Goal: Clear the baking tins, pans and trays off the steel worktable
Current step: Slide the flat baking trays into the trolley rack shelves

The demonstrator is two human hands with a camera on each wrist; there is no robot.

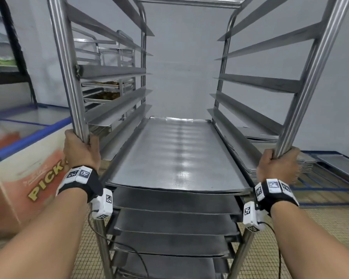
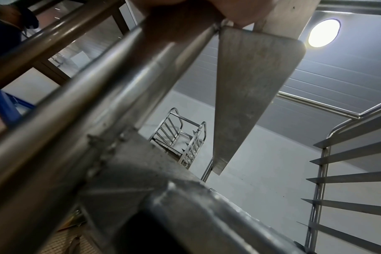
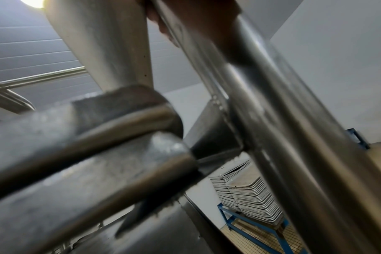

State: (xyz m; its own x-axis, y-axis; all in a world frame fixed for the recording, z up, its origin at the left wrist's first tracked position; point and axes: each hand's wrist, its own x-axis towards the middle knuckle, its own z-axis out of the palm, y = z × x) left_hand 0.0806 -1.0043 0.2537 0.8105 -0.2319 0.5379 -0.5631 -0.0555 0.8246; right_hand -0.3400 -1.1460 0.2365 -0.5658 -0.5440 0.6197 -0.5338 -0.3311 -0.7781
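Observation:
A tall steel tray rack [image 1: 302, 81] stands right in front of me. My left hand [image 1: 81, 150] grips its near left upright post [image 1: 66, 63]. My right hand [image 1: 278, 167] grips the near right upright post [image 1: 310, 77]. A long flat baking tray [image 1: 177, 156] lies on the runners at hand height. Several more trays [image 1: 175, 220] sit on the levels below it. In the left wrist view my fingers [image 2: 239, 15] curl round the post [image 2: 93, 96]. The right wrist view shows my fingers [image 3: 198, 24] wrapped round the other post [image 3: 278, 110].
A chest freezer [image 1: 26, 150] with a blue-edged lid stands at the left. A second rack [image 1: 109, 77] holding trays of baked goods stands behind the left side. At the right, stacked trays [image 3: 248, 197] rest on a low blue frame [image 1: 328, 188]. The floor is tiled.

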